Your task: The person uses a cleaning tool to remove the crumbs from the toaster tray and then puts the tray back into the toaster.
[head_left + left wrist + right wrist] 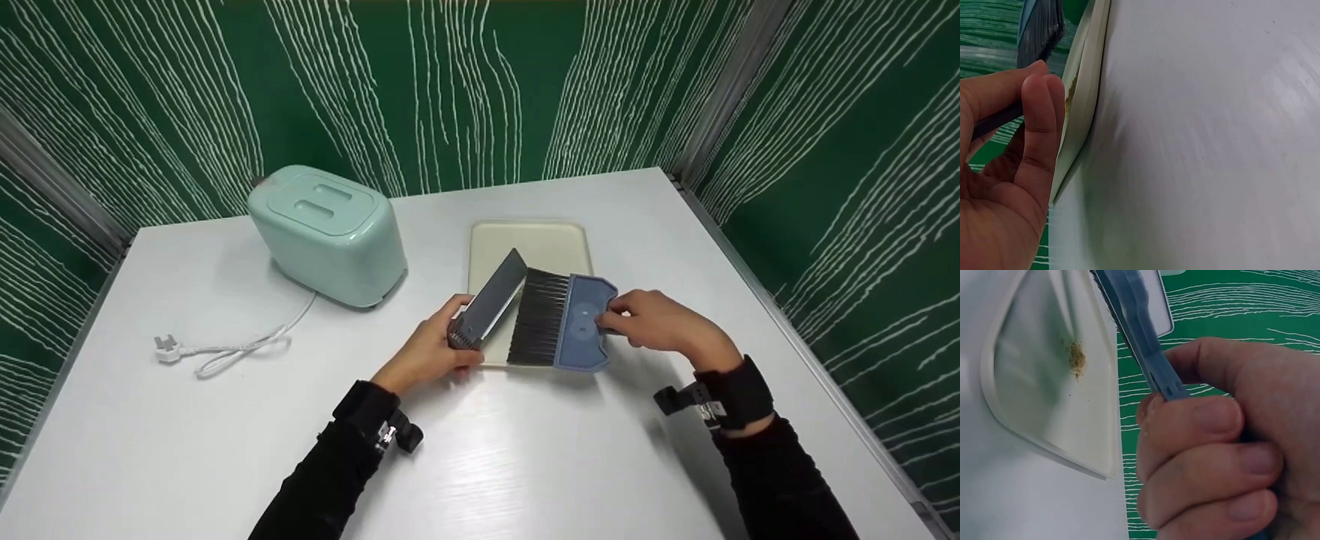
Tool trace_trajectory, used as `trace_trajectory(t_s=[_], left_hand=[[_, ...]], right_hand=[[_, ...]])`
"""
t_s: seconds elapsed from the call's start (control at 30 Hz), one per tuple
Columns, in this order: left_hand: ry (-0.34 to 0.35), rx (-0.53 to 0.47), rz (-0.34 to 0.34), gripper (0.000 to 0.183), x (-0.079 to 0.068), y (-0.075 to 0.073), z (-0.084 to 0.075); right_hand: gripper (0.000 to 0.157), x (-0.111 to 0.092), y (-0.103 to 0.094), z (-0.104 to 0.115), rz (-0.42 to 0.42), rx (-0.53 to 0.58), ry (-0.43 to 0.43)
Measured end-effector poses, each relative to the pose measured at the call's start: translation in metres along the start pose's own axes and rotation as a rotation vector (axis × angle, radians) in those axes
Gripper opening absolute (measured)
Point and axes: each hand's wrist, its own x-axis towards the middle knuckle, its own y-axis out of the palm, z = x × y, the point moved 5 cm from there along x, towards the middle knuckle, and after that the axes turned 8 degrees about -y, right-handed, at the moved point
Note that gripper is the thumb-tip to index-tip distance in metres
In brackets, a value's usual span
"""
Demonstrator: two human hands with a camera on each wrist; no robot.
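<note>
My left hand [433, 346] grips a small dark grey dustpan [491, 297] by its ridged near end, and the pan is tilted up on edge over a cream tray [529, 238]. In my right hand [654, 321] is a blue hand brush [583, 324], pinched at its outer edge. Its dark bristles [538, 318] point left toward the pan, above the tray's right part. A patch of brown crumbs [1077, 360] lies on the tray floor in the right wrist view. From the left wrist, the dustpan's thin dark edge [998, 120] shows between thumb and fingers.
A mint-green toaster [326, 236] with its lid on stands left of the tray. Its white cord [232, 349] and plug [168, 349] lie on the white table [187, 450]. Green walls with white streaks [465, 90] border the back and sides.
</note>
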Motion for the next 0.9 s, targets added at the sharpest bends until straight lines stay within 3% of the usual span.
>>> trace_trajectory(t_s=[0.57,0.9], left_hand=[[0.000,0.017,-0.001,0.086,0.001,0.001,0.001],[0.023,0.005,0.009,0.085,0.000,0.000,0.001]], right_hand=[[0.030,-0.005,0.011,0.006,0.119,0.066,-0.001],[0.033,-0.006,-0.004,0.008,-0.021,-0.035,-0.015]])
